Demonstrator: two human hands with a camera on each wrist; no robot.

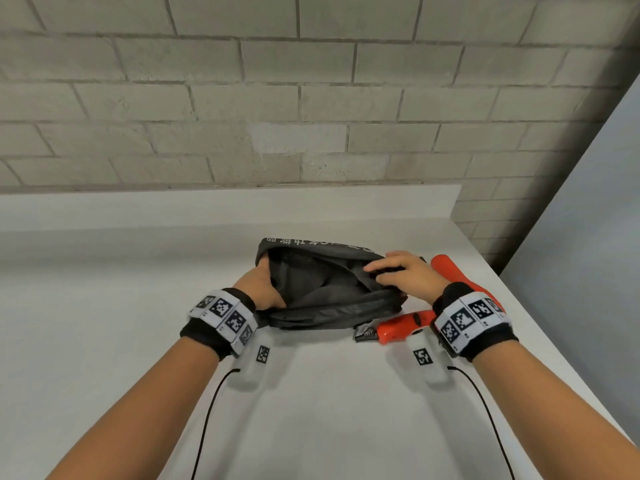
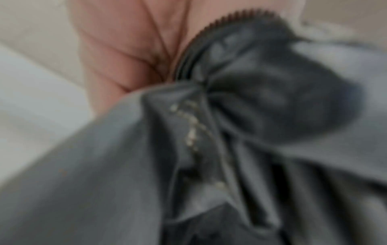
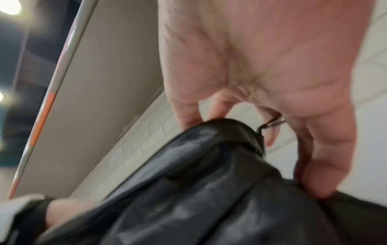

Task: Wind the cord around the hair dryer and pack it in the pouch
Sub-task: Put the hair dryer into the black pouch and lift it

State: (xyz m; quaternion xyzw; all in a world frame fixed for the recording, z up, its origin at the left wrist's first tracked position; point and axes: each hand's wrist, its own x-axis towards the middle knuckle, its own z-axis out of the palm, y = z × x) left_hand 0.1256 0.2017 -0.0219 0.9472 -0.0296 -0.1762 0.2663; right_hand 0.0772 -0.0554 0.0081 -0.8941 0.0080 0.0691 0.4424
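Observation:
A dark grey zip pouch [image 1: 325,289] lies on the white counter with its mouth spread wide. My left hand [image 1: 263,285] grips its left rim, fingers tucked inside; in the left wrist view the zip teeth [image 2: 211,28] run beside my palm. My right hand [image 1: 398,271] pinches the pouch's right rim [image 3: 226,127]. An orange hair dryer [image 1: 446,268] lies to the right of the pouch, partly hidden under my right wrist, its handle [image 1: 401,327] poking out toward me. A dark ribbed piece [image 1: 365,336] lies at the handle's end. I cannot see how the cord lies.
The white counter [image 1: 138,306] meets a brick wall [image 1: 311,98] behind. Its right edge [image 1: 540,334] runs diagonally close to the hair dryer, with a grey panel beyond. Thin black cables trail from my wristbands along both forearms.

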